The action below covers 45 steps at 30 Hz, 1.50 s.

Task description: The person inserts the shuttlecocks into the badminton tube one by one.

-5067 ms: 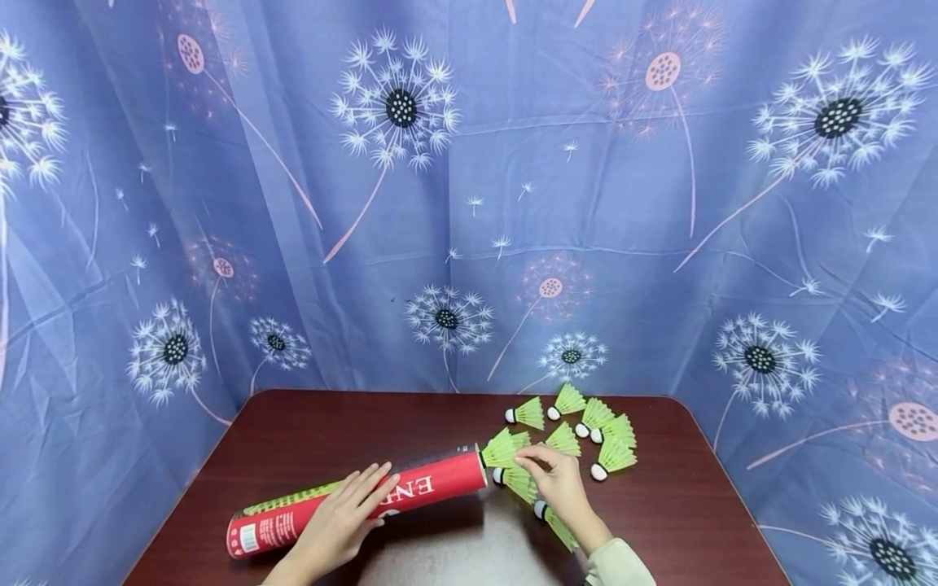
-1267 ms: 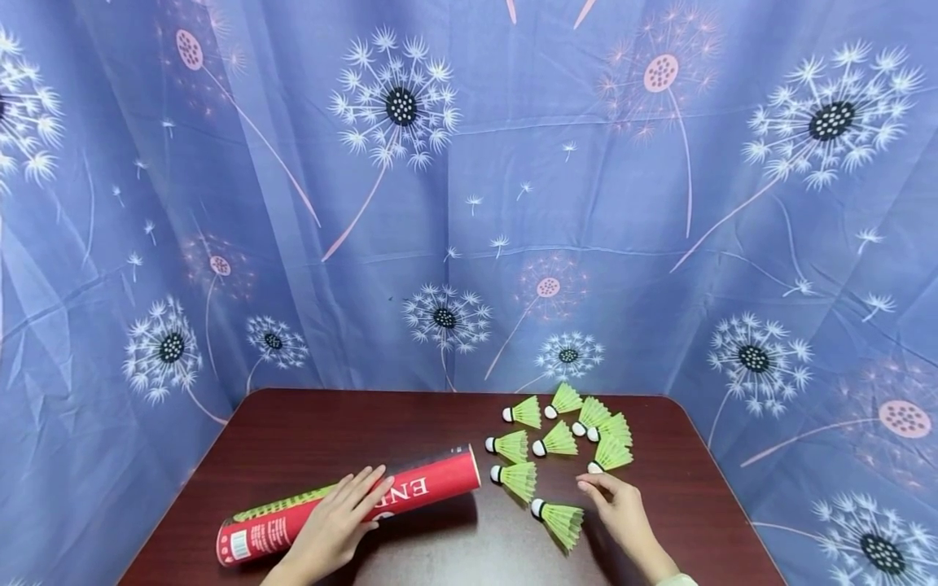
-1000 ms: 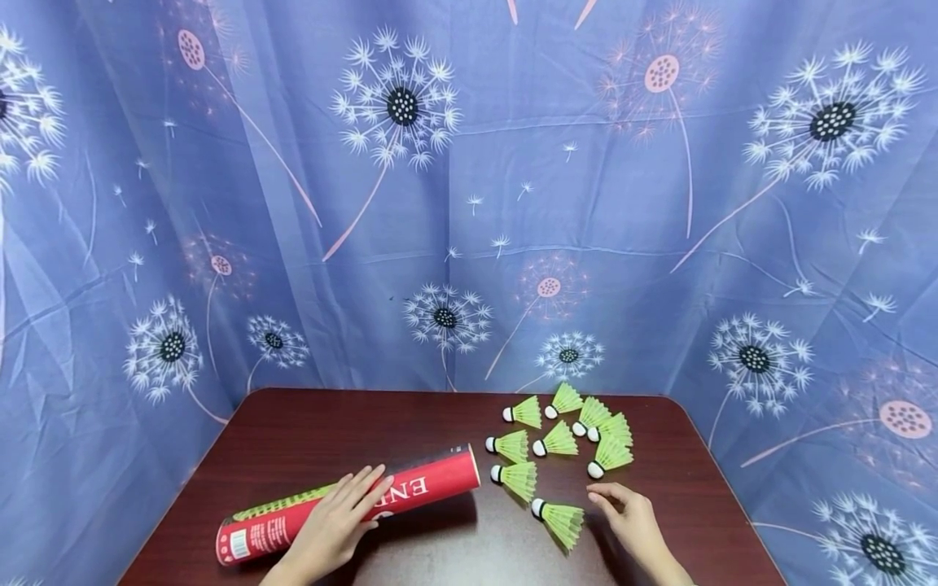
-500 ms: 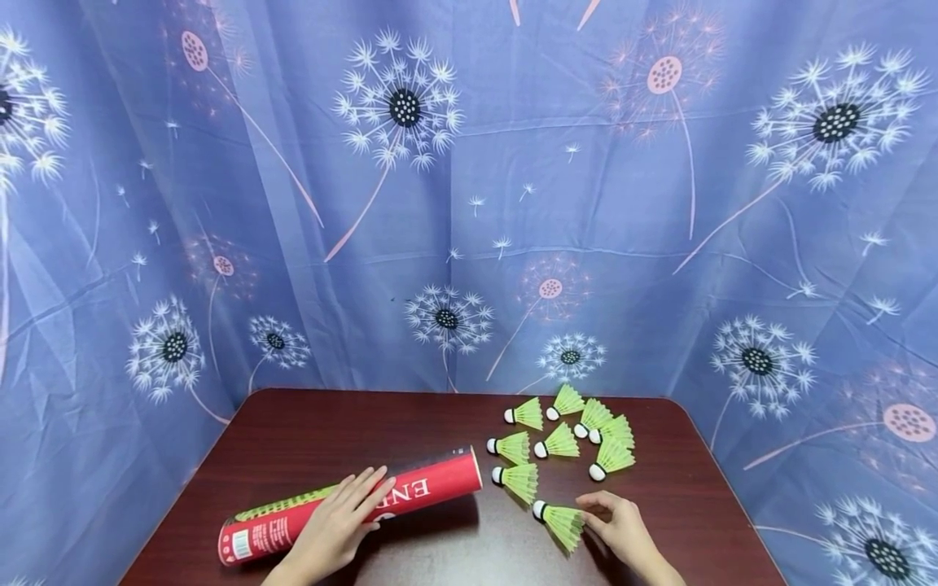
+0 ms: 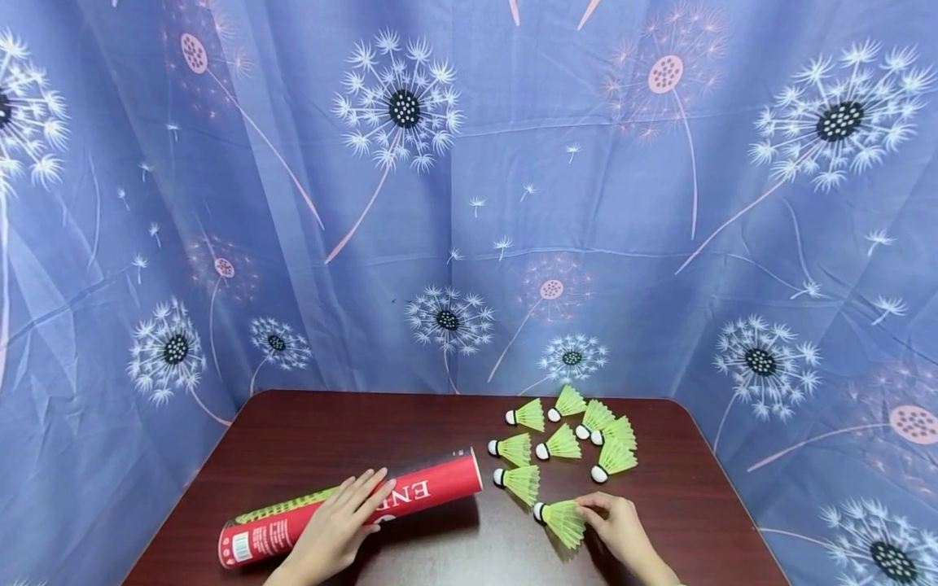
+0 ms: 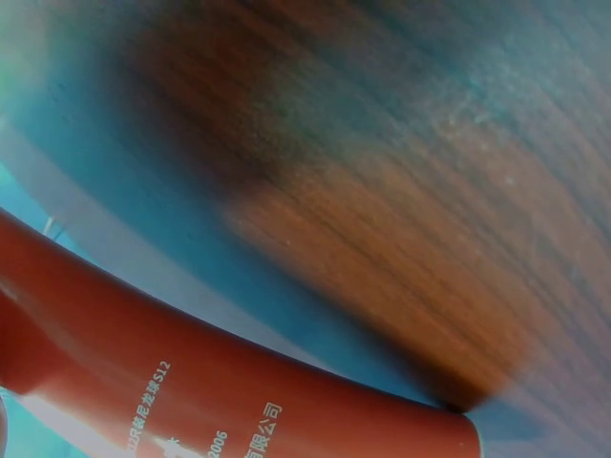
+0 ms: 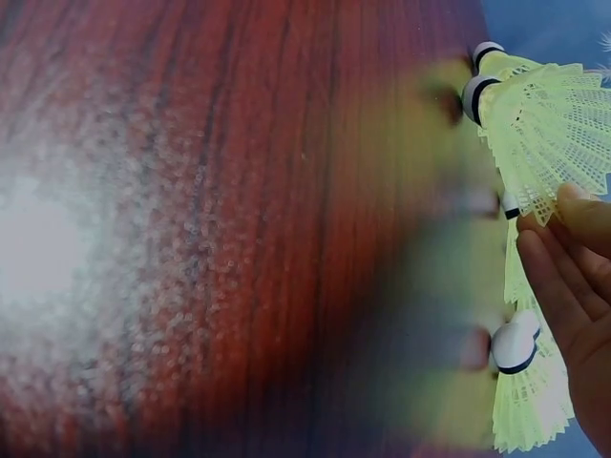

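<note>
My left hand (image 5: pixel 339 521) lies over the middle of a red shuttlecock tube (image 5: pixel 432 482), holding it with the fingers across its top and the thumb on the near side. The tube lies slantwise, its open end towards the right; its inside is hidden. In the left wrist view, the tube (image 6: pixel 239 382) fills the lower left. My right hand (image 5: pixel 619 529) pinches the skirt edge of the nearest yellow-green shuttlecock (image 5: pixel 563 521), whose white cork points left. The right wrist view shows thumb and fingertips on that shuttlecock's skirt (image 7: pixel 549 119).
Several more yellow-green shuttlecocks lie on the dark red table (image 5: pixel 330 431) beyond my right hand. Among them are one shuttlecock (image 5: pixel 520 482) close to the tube's mouth and another (image 5: pixel 615 461) farther right. A blue dandelion-print curtain (image 5: pixel 469 203) surrounds the table's back and sides.
Earlier, my right hand was putting a shuttlecock into the tube's mouth. It then drew back to the right, and now its fingertips have taken hold of the nearest shuttlecock.
</note>
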Each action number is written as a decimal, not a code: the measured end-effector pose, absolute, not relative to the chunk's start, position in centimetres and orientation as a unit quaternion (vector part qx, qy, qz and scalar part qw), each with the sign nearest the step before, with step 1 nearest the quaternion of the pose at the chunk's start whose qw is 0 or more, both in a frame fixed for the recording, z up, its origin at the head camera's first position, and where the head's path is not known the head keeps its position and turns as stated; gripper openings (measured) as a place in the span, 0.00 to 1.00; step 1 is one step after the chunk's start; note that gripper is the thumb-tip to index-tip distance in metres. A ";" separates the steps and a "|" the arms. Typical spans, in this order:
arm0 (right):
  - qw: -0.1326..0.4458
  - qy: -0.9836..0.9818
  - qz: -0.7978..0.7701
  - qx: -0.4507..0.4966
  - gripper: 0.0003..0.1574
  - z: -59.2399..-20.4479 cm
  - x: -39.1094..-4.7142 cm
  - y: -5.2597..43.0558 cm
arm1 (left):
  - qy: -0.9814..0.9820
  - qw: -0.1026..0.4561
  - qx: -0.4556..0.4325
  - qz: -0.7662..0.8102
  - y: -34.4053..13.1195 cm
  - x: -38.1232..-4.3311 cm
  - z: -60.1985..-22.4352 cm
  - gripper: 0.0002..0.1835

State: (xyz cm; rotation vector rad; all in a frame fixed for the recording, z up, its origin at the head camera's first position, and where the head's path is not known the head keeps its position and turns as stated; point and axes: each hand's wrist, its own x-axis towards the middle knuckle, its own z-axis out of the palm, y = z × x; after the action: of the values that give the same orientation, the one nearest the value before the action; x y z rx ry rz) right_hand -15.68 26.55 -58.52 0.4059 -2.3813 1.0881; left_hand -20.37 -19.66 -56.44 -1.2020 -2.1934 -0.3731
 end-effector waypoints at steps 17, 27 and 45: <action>0.259 -0.857 0.429 0.126 0.07 -57.6 -16.3 26.4 | -0.833 0.293 -0.447 -0.144 -19.5 -20.2 -56.3 0.30; 0.266 -0.841 0.458 0.114 0.09 -56.6 -17.3 25.2 | -0.826 0.300 -0.455 -0.144 -19.3 -20.1 -56.3 0.29; 0.199 -0.806 0.555 0.058 0.05 -50.9 -17.4 20.4 | -0.821 0.297 -0.466 -0.144 -18.9 -20.2 -56.6 0.29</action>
State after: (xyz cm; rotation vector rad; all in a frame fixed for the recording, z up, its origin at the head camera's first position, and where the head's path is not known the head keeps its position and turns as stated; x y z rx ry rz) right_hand -17.36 20.41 -50.93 0.1622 -2.2546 1.5511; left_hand -20.18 -18.91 -56.57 -1.2397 -2.1830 -0.3826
